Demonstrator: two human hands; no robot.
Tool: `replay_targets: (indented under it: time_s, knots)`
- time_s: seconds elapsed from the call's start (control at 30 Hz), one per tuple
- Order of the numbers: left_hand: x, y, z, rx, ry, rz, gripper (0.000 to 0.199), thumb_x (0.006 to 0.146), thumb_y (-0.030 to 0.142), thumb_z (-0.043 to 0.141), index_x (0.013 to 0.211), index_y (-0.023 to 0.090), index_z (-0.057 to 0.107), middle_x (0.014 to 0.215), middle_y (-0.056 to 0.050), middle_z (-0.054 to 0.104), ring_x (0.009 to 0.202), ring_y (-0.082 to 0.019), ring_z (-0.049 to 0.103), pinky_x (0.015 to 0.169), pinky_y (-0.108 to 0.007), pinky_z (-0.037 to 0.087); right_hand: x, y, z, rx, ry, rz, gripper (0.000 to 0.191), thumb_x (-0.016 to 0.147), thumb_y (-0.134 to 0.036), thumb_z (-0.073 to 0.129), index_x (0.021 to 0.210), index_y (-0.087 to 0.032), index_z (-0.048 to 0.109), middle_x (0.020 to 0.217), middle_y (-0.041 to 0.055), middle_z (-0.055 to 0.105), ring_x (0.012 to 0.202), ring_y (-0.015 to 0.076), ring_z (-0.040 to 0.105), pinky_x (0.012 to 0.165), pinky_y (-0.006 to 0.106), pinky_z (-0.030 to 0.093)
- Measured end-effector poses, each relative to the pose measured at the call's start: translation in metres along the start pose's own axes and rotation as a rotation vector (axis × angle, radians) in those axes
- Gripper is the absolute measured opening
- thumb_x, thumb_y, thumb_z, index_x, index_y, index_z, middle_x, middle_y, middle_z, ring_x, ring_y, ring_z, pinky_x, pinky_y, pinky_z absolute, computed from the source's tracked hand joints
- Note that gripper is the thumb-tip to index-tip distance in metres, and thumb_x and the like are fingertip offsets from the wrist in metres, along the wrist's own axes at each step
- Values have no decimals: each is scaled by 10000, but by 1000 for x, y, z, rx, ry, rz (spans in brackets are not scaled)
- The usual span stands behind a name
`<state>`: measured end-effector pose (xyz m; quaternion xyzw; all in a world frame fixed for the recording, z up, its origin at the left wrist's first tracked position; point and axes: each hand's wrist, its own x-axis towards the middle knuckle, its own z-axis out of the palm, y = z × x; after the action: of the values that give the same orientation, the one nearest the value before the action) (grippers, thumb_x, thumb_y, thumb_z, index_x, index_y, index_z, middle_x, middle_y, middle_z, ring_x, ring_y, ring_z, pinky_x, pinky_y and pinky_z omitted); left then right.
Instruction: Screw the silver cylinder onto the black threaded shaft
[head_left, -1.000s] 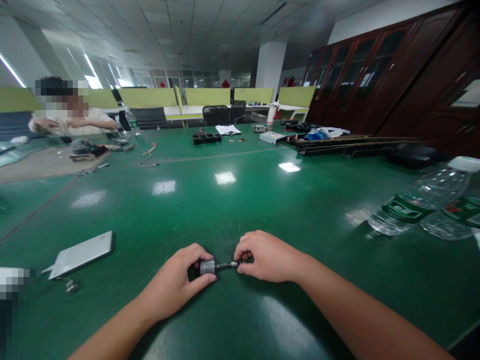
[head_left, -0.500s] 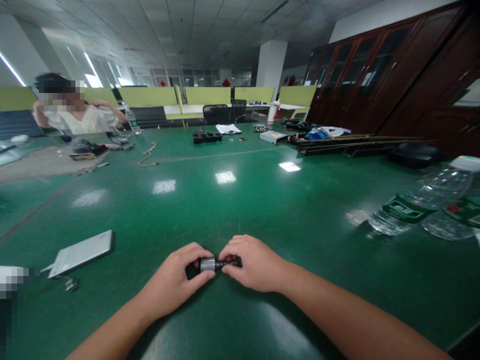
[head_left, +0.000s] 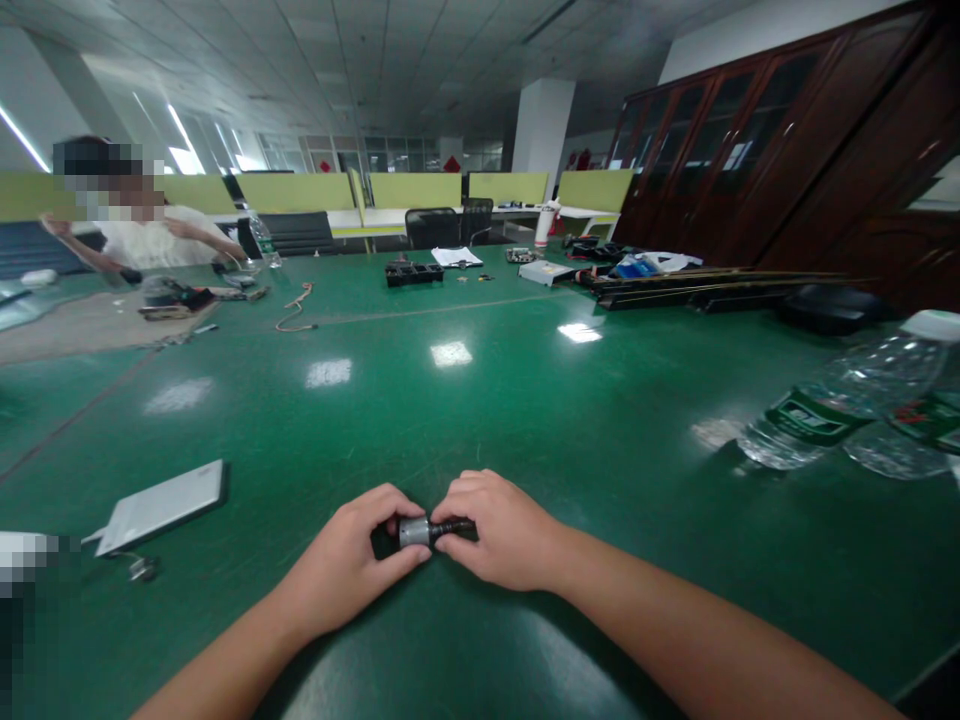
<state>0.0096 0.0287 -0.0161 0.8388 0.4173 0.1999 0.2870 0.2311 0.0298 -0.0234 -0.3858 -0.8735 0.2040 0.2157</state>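
Observation:
Low over the green table [head_left: 390, 420], my left hand [head_left: 352, 560] grips a short silver metal cylinder [head_left: 414, 531] between thumb and fingers. From its right end runs a thin dark ridged shaft [head_left: 442, 528]. My right hand [head_left: 499, 530] pinches this shaft close to the cylinder with thumb and fingertips. The two parts lie in one line, joined or touching; the exact kind of the piece is too small to tell. The cylinder's left end is partly hidden by my left fingers.
To the left lie a flat grey power bank-like slab [head_left: 165, 507] and a small metal part [head_left: 142, 568]. Two clear plastic bottles [head_left: 814, 415] stand at right. Farther back are a black tray [head_left: 414, 274], a cord [head_left: 292, 320], long dark rails [head_left: 675, 290] and a seated person [head_left: 150, 235].
My right hand has shifted slightly left along the shaft, nearer the cylinder, and its wrist has turned a little. My left hand stays nearly still. The person across the table has moved their arms.

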Motion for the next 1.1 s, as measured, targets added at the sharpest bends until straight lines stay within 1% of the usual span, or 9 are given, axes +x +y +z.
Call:
replay_targets:
  time_s: [0.23, 0.43, 0.77, 1.1]
  knots:
    - [0, 1, 1, 14, -9, -21, 125, 877, 295, 648, 966, 207, 643, 903, -16, 641, 828, -189, 599, 749, -290, 454, 1, 2, 1, -11, 11, -20, 157, 840, -252, 665, 975, -195, 720, 879, 26, 715, 868, 176, 591, 788, 317, 396]
    - [-1, 1, 2, 16, -14, -24, 115, 890, 299, 632, 958, 206, 632, 901, -16, 633, 829, -189, 592, 752, -293, 452, 1, 0, 0, -75, 30, -57, 137, 850, -244, 653, 947, -182, 726, 866, 37, 706, 868, 185, 582, 764, 319, 385]
    - [0, 4, 1, 19, -10, -18, 128, 889, 304, 630, 969, 206, 645, 911, -25, 650, 829, -190, 600, 746, -287, 462, 2, 0, -2, -100, -15, -74, 138, 860, -264, 648, 924, -183, 741, 834, 39, 710, 835, 183, 586, 745, 318, 385]
    - [-1, 5, 0, 15, -16, -17, 127, 888, 300, 637, 972, 205, 646, 914, -25, 650, 834, -193, 603, 757, -297, 467, 1, -1, -6, -88, -19, -77, 152, 864, -258, 632, 931, -181, 745, 830, 43, 713, 823, 184, 593, 754, 317, 397]
